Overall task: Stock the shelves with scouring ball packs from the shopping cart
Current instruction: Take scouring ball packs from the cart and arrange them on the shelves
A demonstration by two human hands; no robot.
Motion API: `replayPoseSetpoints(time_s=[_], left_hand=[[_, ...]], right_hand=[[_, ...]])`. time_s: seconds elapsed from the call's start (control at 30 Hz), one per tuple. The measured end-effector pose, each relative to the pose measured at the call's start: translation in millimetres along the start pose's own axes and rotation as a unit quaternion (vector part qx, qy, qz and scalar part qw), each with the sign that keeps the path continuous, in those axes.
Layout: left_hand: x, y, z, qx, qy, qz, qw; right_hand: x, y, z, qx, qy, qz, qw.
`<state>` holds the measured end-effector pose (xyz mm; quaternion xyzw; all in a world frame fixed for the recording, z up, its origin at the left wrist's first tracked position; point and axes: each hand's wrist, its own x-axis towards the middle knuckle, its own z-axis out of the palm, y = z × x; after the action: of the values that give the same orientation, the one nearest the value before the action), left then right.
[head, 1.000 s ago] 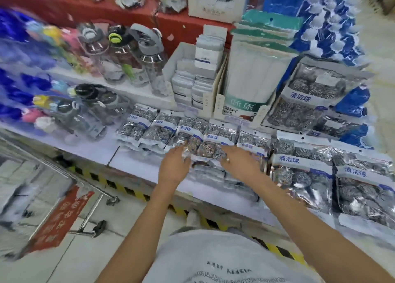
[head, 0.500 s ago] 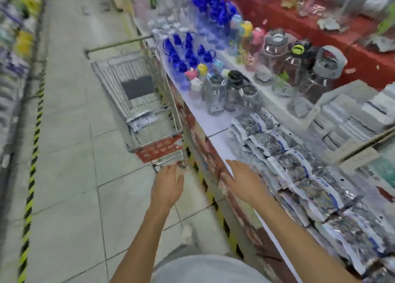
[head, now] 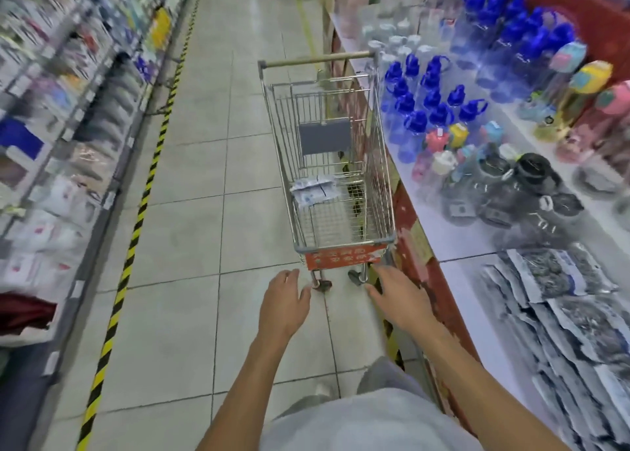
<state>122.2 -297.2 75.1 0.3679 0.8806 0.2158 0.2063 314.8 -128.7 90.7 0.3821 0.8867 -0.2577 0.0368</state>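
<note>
Head view: the left hand (head: 284, 302) and right hand (head: 397, 295) are seen empty, fingers (head: 373, 292) spread wide, short of the shopping cart (head: 335, 177). The remaining scouring ball packs (head: 315, 189) lie on the cart's floor toward its left wall, well beyond the fingers. A deep reach over the near rim is judged necessary, the packs being pinched flat. Stocked packs (head: 559, 280) cover the shelf's near right edge.
</note>
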Motion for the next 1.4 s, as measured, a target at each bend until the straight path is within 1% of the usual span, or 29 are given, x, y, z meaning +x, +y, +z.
replayPoseSetpoints(time_s=[0.17, 0.33, 0.4, 0.63, 0.7, 0.77, 0.9, 0.97, 1.13, 1.3, 1.4], left_hand=[[79.3, -5.9, -19.8, -0.001, -0.005, 0.010, 1.000], [168.0, -3.5, -20.9, -0.003, -0.028, 0.012, 1.000], [207.2, -0.6, -20.8, 0.007, -0.046, 0.017, 0.999], [331.6, 9.3, -26.4, 0.046, -0.124, 0.001, 0.991], [370.3, 9.6, -24.4, 0.056, -0.143, 0.000, 0.988], [405.0, 9.9, -22.5, 0.072, -0.163, 0.007, 0.984], [481.9, 6.1, -9.2, 0.082, -0.209, 0.010, 0.974], [527.6, -4.2, 9.5, 0.101, -0.246, 0.022, 0.964], [628.5, -32.8, 61.7, 0.122, -0.312, 0.039, 0.941], [711.4, -68.7, 119.9, 0.181, -0.359, 0.031, 0.915], [748.3, -83.9, 159.1, 0.212, -0.381, 0.015, 0.900]], right_hand=[[66.3, -13.1, -0.4, 0.009, -0.013, 0.002, 1.000], [153.0, -4.8, -2.1, 0.020, -0.038, 0.030, 0.999], [194.0, -1.1, -4.9, 0.032, -0.041, 0.033, 0.998], [340.2, 2.3, -21.7, 0.063, -0.075, 0.062, 0.993], [376.9, 1.9, -20.5, 0.079, -0.086, 0.078, 0.990], [404.6, -0.4, -14.4, 0.103, -0.102, 0.114, 0.983], [458.2, -0.6, 10.0, 0.187, -0.114, 0.185, 0.958], [488.0, 4.2, 35.3, 0.217, -0.122, 0.232, 0.940], [552.2, 7.6, 102.6, 0.313, -0.149, 0.361, 0.866], [619.1, 16.0, 166.5, 0.414, -0.111, 0.461, 0.777], [657.2, 32.3, 203.1, 0.483, -0.071, 0.509, 0.709]])
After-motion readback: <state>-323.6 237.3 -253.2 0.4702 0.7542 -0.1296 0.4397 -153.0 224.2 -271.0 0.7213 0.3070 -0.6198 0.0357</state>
